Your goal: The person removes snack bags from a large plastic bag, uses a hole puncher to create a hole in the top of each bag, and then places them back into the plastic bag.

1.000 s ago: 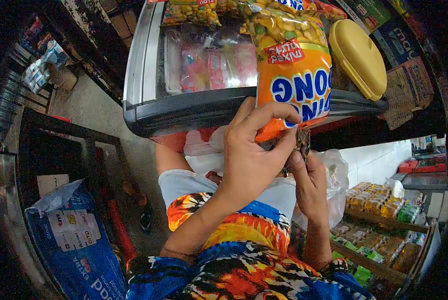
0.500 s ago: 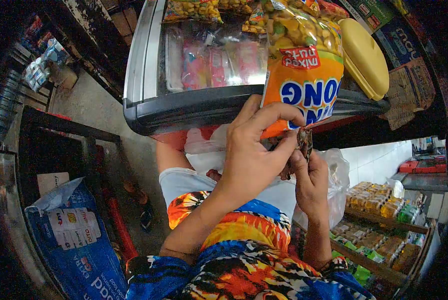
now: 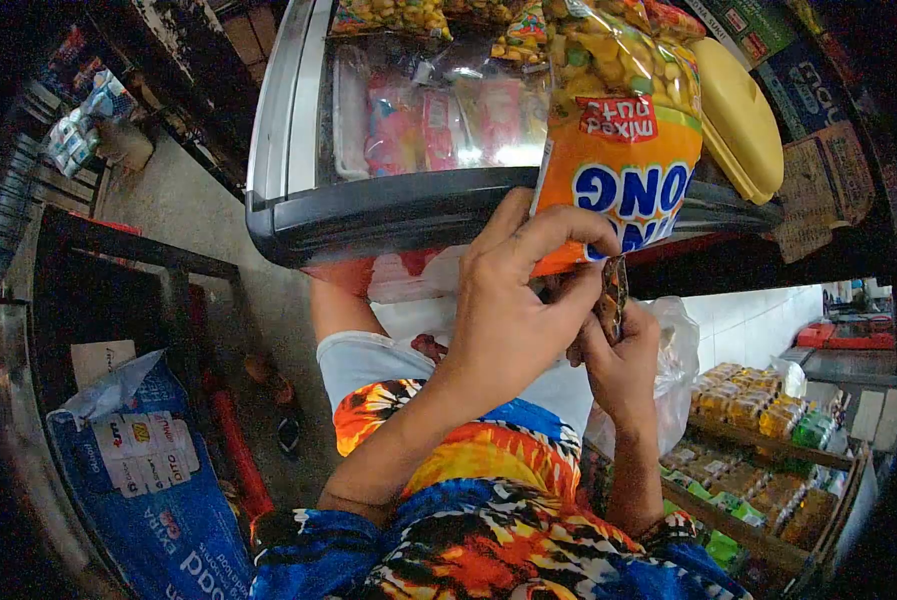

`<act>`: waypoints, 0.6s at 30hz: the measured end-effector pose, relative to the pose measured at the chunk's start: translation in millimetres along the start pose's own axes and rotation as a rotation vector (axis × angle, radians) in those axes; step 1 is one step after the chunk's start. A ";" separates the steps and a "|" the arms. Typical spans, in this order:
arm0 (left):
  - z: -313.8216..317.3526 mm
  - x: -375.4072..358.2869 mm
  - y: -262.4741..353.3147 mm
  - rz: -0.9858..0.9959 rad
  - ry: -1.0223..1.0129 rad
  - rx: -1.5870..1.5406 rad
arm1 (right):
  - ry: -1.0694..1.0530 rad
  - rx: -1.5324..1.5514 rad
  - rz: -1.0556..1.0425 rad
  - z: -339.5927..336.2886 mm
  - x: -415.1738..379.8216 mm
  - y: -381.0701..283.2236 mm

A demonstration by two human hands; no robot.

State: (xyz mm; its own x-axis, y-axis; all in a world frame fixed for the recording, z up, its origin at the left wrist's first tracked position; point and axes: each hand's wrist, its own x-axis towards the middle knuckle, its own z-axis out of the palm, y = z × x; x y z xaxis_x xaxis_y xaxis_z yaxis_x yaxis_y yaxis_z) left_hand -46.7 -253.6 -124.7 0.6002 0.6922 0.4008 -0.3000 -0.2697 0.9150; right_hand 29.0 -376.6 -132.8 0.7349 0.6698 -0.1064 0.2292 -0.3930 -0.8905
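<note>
A large orange bag of mixed nuts [image 3: 618,150], its print upside down and its upper part see-through, leans over the front of a glass-topped freezer [image 3: 368,215]. My left hand [image 3: 528,280] is closed on the bag's near edge, thumb and forefinger pinching the corner. Just below and to the right, my right hand [image 3: 623,360] is closed around a narrow, dark brown, shiny piece [image 3: 614,295] that reaches up to the bag's edge. What this piece is cannot be made out, and the left thumb partly hides where the two meet.
Small nut packs [image 3: 393,18] lie on the freezer glass, with pink packets [image 3: 438,130] beneath it. A yellow plastic container [image 3: 733,120] sits at the right. Lower right, a wooden rack [image 3: 768,430] holds bottles and packets. A blue printed sack [image 3: 158,500] is at the lower left.
The bag has shifted slightly right and down, the left hand moving with it. The right hand is a little lower, and more of the dark brown piece shows between the hands.
</note>
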 end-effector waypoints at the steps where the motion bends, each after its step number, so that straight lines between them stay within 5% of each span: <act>1: 0.2 0.0 -0.7 -0.001 -0.001 -0.001 | 0.028 0.028 -0.076 2.0 1.5 3.7; 11: -2.5 -1.7 4.5 0.102 -0.016 0.173 | -0.013 0.178 -0.027 9.5 2.8 15.3; 13: 4.1 -3.5 4.3 0.121 -0.016 0.246 | -0.033 -0.015 -0.078 2.7 2.6 17.8; 15: 14.8 -6.9 -4.4 0.004 0.075 -0.014 | 0.021 -0.002 -0.109 9.4 4.8 21.8; 16: 11.1 -7.4 -3.2 0.101 0.005 0.221 | 0.065 0.046 -0.187 14.7 7.8 27.5; 18: 15.7 -10.3 -10.7 0.070 0.047 0.111 | 0.153 0.099 -0.255 20.0 8.9 32.4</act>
State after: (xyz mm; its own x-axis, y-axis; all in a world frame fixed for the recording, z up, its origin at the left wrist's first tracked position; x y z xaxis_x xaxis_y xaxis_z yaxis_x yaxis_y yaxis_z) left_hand -38.0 -268.3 -137.9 0.5443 0.6990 0.4638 -0.2544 -0.3893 0.8853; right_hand 30.2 -370.8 -171.4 0.7510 0.6331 0.1877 0.3614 -0.1562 -0.9192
